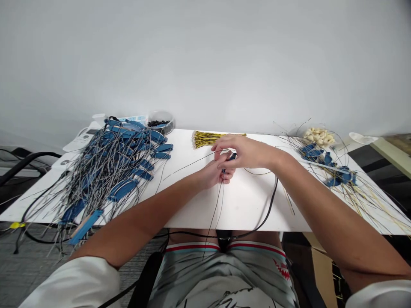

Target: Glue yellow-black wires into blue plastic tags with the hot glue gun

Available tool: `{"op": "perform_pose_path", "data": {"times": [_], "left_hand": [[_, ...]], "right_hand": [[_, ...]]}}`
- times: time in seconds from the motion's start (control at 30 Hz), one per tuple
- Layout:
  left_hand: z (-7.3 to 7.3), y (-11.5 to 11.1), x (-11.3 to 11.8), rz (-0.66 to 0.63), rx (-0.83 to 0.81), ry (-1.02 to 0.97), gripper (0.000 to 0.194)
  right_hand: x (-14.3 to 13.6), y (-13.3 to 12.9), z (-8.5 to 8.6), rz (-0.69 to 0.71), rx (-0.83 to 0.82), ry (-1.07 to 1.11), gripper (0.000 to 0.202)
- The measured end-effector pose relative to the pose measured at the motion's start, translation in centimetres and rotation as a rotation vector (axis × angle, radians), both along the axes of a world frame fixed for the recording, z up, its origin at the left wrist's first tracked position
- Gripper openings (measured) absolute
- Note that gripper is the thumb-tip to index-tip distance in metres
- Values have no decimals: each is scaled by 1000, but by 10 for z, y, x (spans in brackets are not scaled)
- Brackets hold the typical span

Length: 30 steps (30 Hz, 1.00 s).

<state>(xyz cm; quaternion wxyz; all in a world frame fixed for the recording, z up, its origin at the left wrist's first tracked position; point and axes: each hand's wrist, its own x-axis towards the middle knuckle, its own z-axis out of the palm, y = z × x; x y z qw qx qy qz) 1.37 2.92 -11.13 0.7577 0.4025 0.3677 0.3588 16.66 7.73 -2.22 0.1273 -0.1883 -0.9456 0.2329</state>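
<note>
Over the middle of the white table, both my hands meet around a small blue piece with thin wires. My left hand is closed on it from below, and bits of blue show between the fingers. My right hand reaches over from the right, its fingers bent and pinching at the same piece. Thin dark wires hang from the left hand toward my lap, and another runs out to the left. Most of the piece is hidden by the fingers. Just behind the hands lies a bundle of yellow-and-black wires.
At left lies a large heap of blue pieces with grey wires, overhanging the front edge. A round container of black parts stands behind it. On the right are more wired blue pieces and a container of cream-coloured parts. A black cable crosses the front edge.
</note>
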Motion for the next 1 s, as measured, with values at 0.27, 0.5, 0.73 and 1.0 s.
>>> {"op": "perform_pose_path", "data": {"times": [0.27, 0.5, 0.73, 1.0], "left_hand": [[0, 7, -3, -60, -82, -11, 40], [6, 4, -4, -105, -146, -33, 46], [8, 4, -4, -165, -207, -47, 49], [6, 8, -6, -252, -237, -28, 54]], "right_hand": [[4, 2, -5, -110, 72, 76, 5], [23, 20, -35, -548, -114, 382, 31], [44, 23, -66, -552, -826, 693, 37], [55, 13, -89, -661, -935, 776, 37]]}}
